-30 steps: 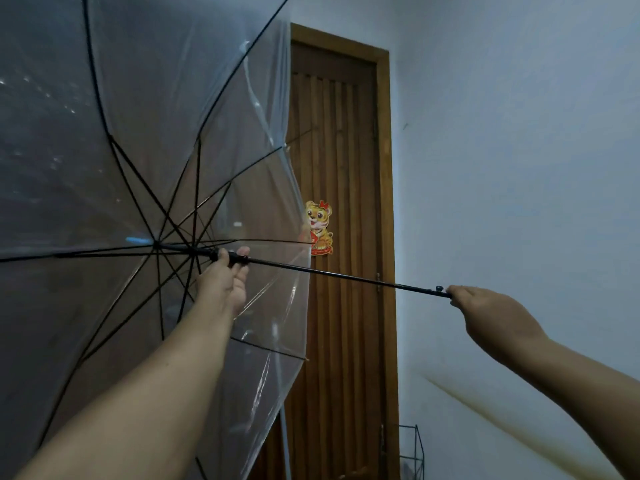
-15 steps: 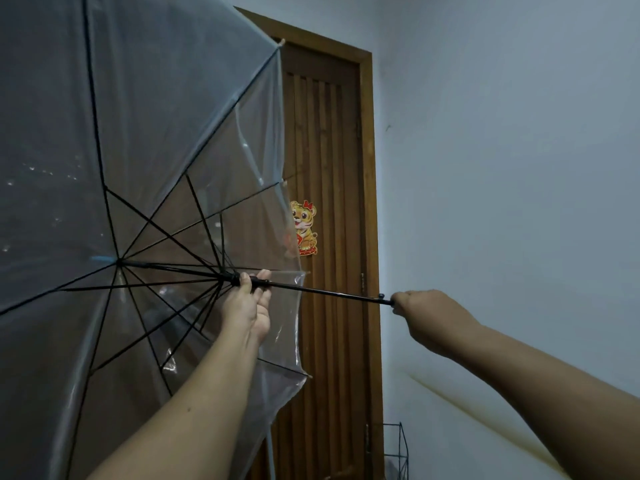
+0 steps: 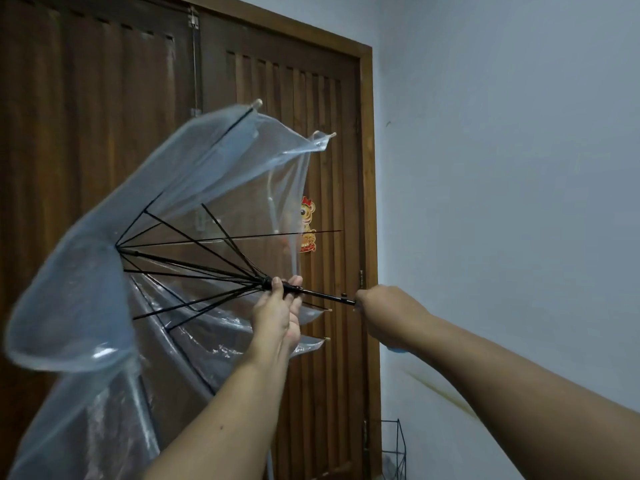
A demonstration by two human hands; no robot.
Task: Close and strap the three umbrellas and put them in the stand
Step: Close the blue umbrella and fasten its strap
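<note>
I hold a clear plastic umbrella (image 3: 86, 306) with black ribs out in front of me, its canopy half folded and blurred by motion. My left hand (image 3: 277, 310) grips the black runner on the shaft, where the ribs meet. My right hand (image 3: 384, 313) grips the handle end of the black shaft (image 3: 329, 295), and the handle itself is hidden inside my fist. A black wire stand (image 3: 394, 452) shows at the bottom, against the wall beside the door. No other umbrella is in view.
A brown slatted wooden door (image 3: 329, 98) fills the left and centre, with a tiger sticker (image 3: 307, 225) on it. A pale blue wall (image 3: 502, 168) takes up the right side. The floor is out of view.
My left hand has slid the runner along the shaft toward my right hand. The canopy has collapsed from fully spread to half folded, uncovering more of the door.
</note>
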